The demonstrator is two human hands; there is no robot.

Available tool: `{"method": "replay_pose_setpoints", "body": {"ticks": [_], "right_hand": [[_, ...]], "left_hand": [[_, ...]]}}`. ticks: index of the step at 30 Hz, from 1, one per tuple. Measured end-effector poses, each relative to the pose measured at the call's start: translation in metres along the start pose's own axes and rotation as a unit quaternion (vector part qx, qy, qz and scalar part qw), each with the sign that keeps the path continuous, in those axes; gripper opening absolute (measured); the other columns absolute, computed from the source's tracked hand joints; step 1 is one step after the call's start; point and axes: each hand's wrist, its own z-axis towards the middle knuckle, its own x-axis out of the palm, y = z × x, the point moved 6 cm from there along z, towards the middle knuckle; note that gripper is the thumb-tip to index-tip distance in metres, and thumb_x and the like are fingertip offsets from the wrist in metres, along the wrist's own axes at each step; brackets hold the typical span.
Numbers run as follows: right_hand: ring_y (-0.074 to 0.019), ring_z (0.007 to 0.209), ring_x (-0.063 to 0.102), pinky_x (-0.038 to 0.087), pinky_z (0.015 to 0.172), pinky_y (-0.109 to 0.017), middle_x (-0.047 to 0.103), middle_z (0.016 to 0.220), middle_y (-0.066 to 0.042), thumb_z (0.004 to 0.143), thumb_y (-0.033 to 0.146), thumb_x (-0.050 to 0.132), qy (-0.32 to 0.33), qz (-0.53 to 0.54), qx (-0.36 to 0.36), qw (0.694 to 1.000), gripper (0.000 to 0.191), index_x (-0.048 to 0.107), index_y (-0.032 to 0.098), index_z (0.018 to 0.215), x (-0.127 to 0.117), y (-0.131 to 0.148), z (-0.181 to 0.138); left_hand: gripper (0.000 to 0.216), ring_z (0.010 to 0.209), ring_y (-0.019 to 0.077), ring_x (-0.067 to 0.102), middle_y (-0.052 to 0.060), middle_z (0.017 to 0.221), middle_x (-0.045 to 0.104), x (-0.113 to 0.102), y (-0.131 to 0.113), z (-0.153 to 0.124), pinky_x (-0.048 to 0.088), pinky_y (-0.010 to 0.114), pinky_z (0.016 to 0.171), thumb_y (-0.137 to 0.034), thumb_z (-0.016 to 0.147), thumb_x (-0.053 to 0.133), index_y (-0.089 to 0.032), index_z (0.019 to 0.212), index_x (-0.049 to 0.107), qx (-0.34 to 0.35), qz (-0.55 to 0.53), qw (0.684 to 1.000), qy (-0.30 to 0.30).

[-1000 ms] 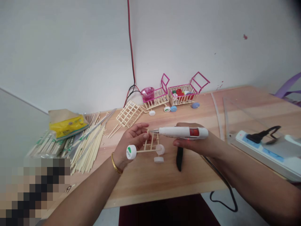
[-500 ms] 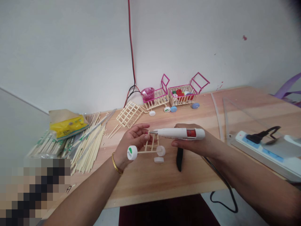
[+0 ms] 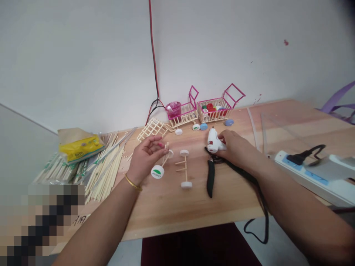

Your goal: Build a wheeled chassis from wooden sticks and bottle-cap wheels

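Observation:
In my left hand is a small wooden-stick axle frame with white bottle-cap wheels, pinched between thumb and fingers; part of it is hidden by the hand. My right hand grips a white glue gun by its handle, with the nozzle facing the wall. Between the hands, a second axle with white cap wheels and two short crosswise sticks rests on the table. A black-handled cutting tool lies just below the glue gun, its upper end partly covered by the gun and cord.
Two stick carts with pink trim stand by the wall, beside a stick lattice. Loose sticks and a yellow packet are on the left. A power strip sits at right; the gun's cord runs under my right forearm.
My right hand has drawn the glue gun away from the frame, to the right, and turned its nozzle toward the wall. My left hand has shifted slightly left and tilted the frame.

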Motion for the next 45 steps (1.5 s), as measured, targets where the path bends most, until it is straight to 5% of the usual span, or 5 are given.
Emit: {"method": "replay_pose_setpoints", "body": {"ticks": [6,9,15,28,45], "right_hand": [[-0.0333,0.100,0.055,0.044,0.079,-0.043,0.058,0.107,-0.013,0.067,0.042,0.069,-0.014,-0.031,-0.053,0.998,0.047,0.057,0.019,0.106,-0.013,0.004,-0.006],[-0.0261,0.097,0.055,0.044,0.082,-0.039,0.061,0.101,-0.009,0.078,0.033,0.060,-0.045,0.078,-0.150,0.985,0.024,0.058,0.021,0.099,-0.029,0.040,-0.016],[-0.0194,0.092,0.056,0.045,0.083,-0.033,0.063,0.094,-0.007,0.086,0.023,0.054,0.109,0.143,-0.312,0.933,0.009,0.062,0.019,0.087,0.000,0.111,-0.032],[-0.0210,0.091,0.057,0.044,0.081,-0.033,0.064,0.093,-0.011,0.086,0.020,0.055,0.163,0.099,-0.324,0.927,0.013,0.066,0.014,0.089,0.029,0.126,-0.027],[-0.0160,0.074,0.055,0.040,0.065,-0.026,0.061,0.083,-0.004,0.082,0.033,0.062,0.145,0.135,-0.257,0.946,0.017,0.056,0.017,0.087,0.022,0.097,-0.020]], "left_hand": [[0.045,0.080,0.0113,0.060,0.000,0.082,0.061,0.002,0.009,0.001,0.051,0.026,0.078,-0.016,0.064,0.078,-0.015,0.104,0.057,0.025,0.049,0.998,0.034],[0.046,0.082,0.0127,0.061,0.001,0.083,0.061,0.001,0.012,0.002,0.051,0.029,0.079,-0.016,0.063,0.078,-0.015,0.104,0.057,0.022,0.038,0.998,0.050],[0.048,0.084,0.0157,0.062,0.004,0.089,0.064,0.002,0.008,0.000,0.051,0.032,0.083,-0.020,0.065,0.078,-0.017,0.109,0.059,0.070,0.124,0.986,0.086],[0.049,0.089,0.0182,0.063,0.008,0.096,0.067,0.008,0.006,-0.006,0.048,0.035,0.088,-0.024,0.069,0.076,-0.020,0.115,0.060,0.108,0.225,0.961,0.118],[0.045,0.087,0.0181,0.062,0.008,0.098,0.068,0.017,0.000,-0.011,0.047,0.033,0.085,-0.024,0.071,0.074,-0.021,0.114,0.061,0.141,0.288,0.939,0.125]]}}
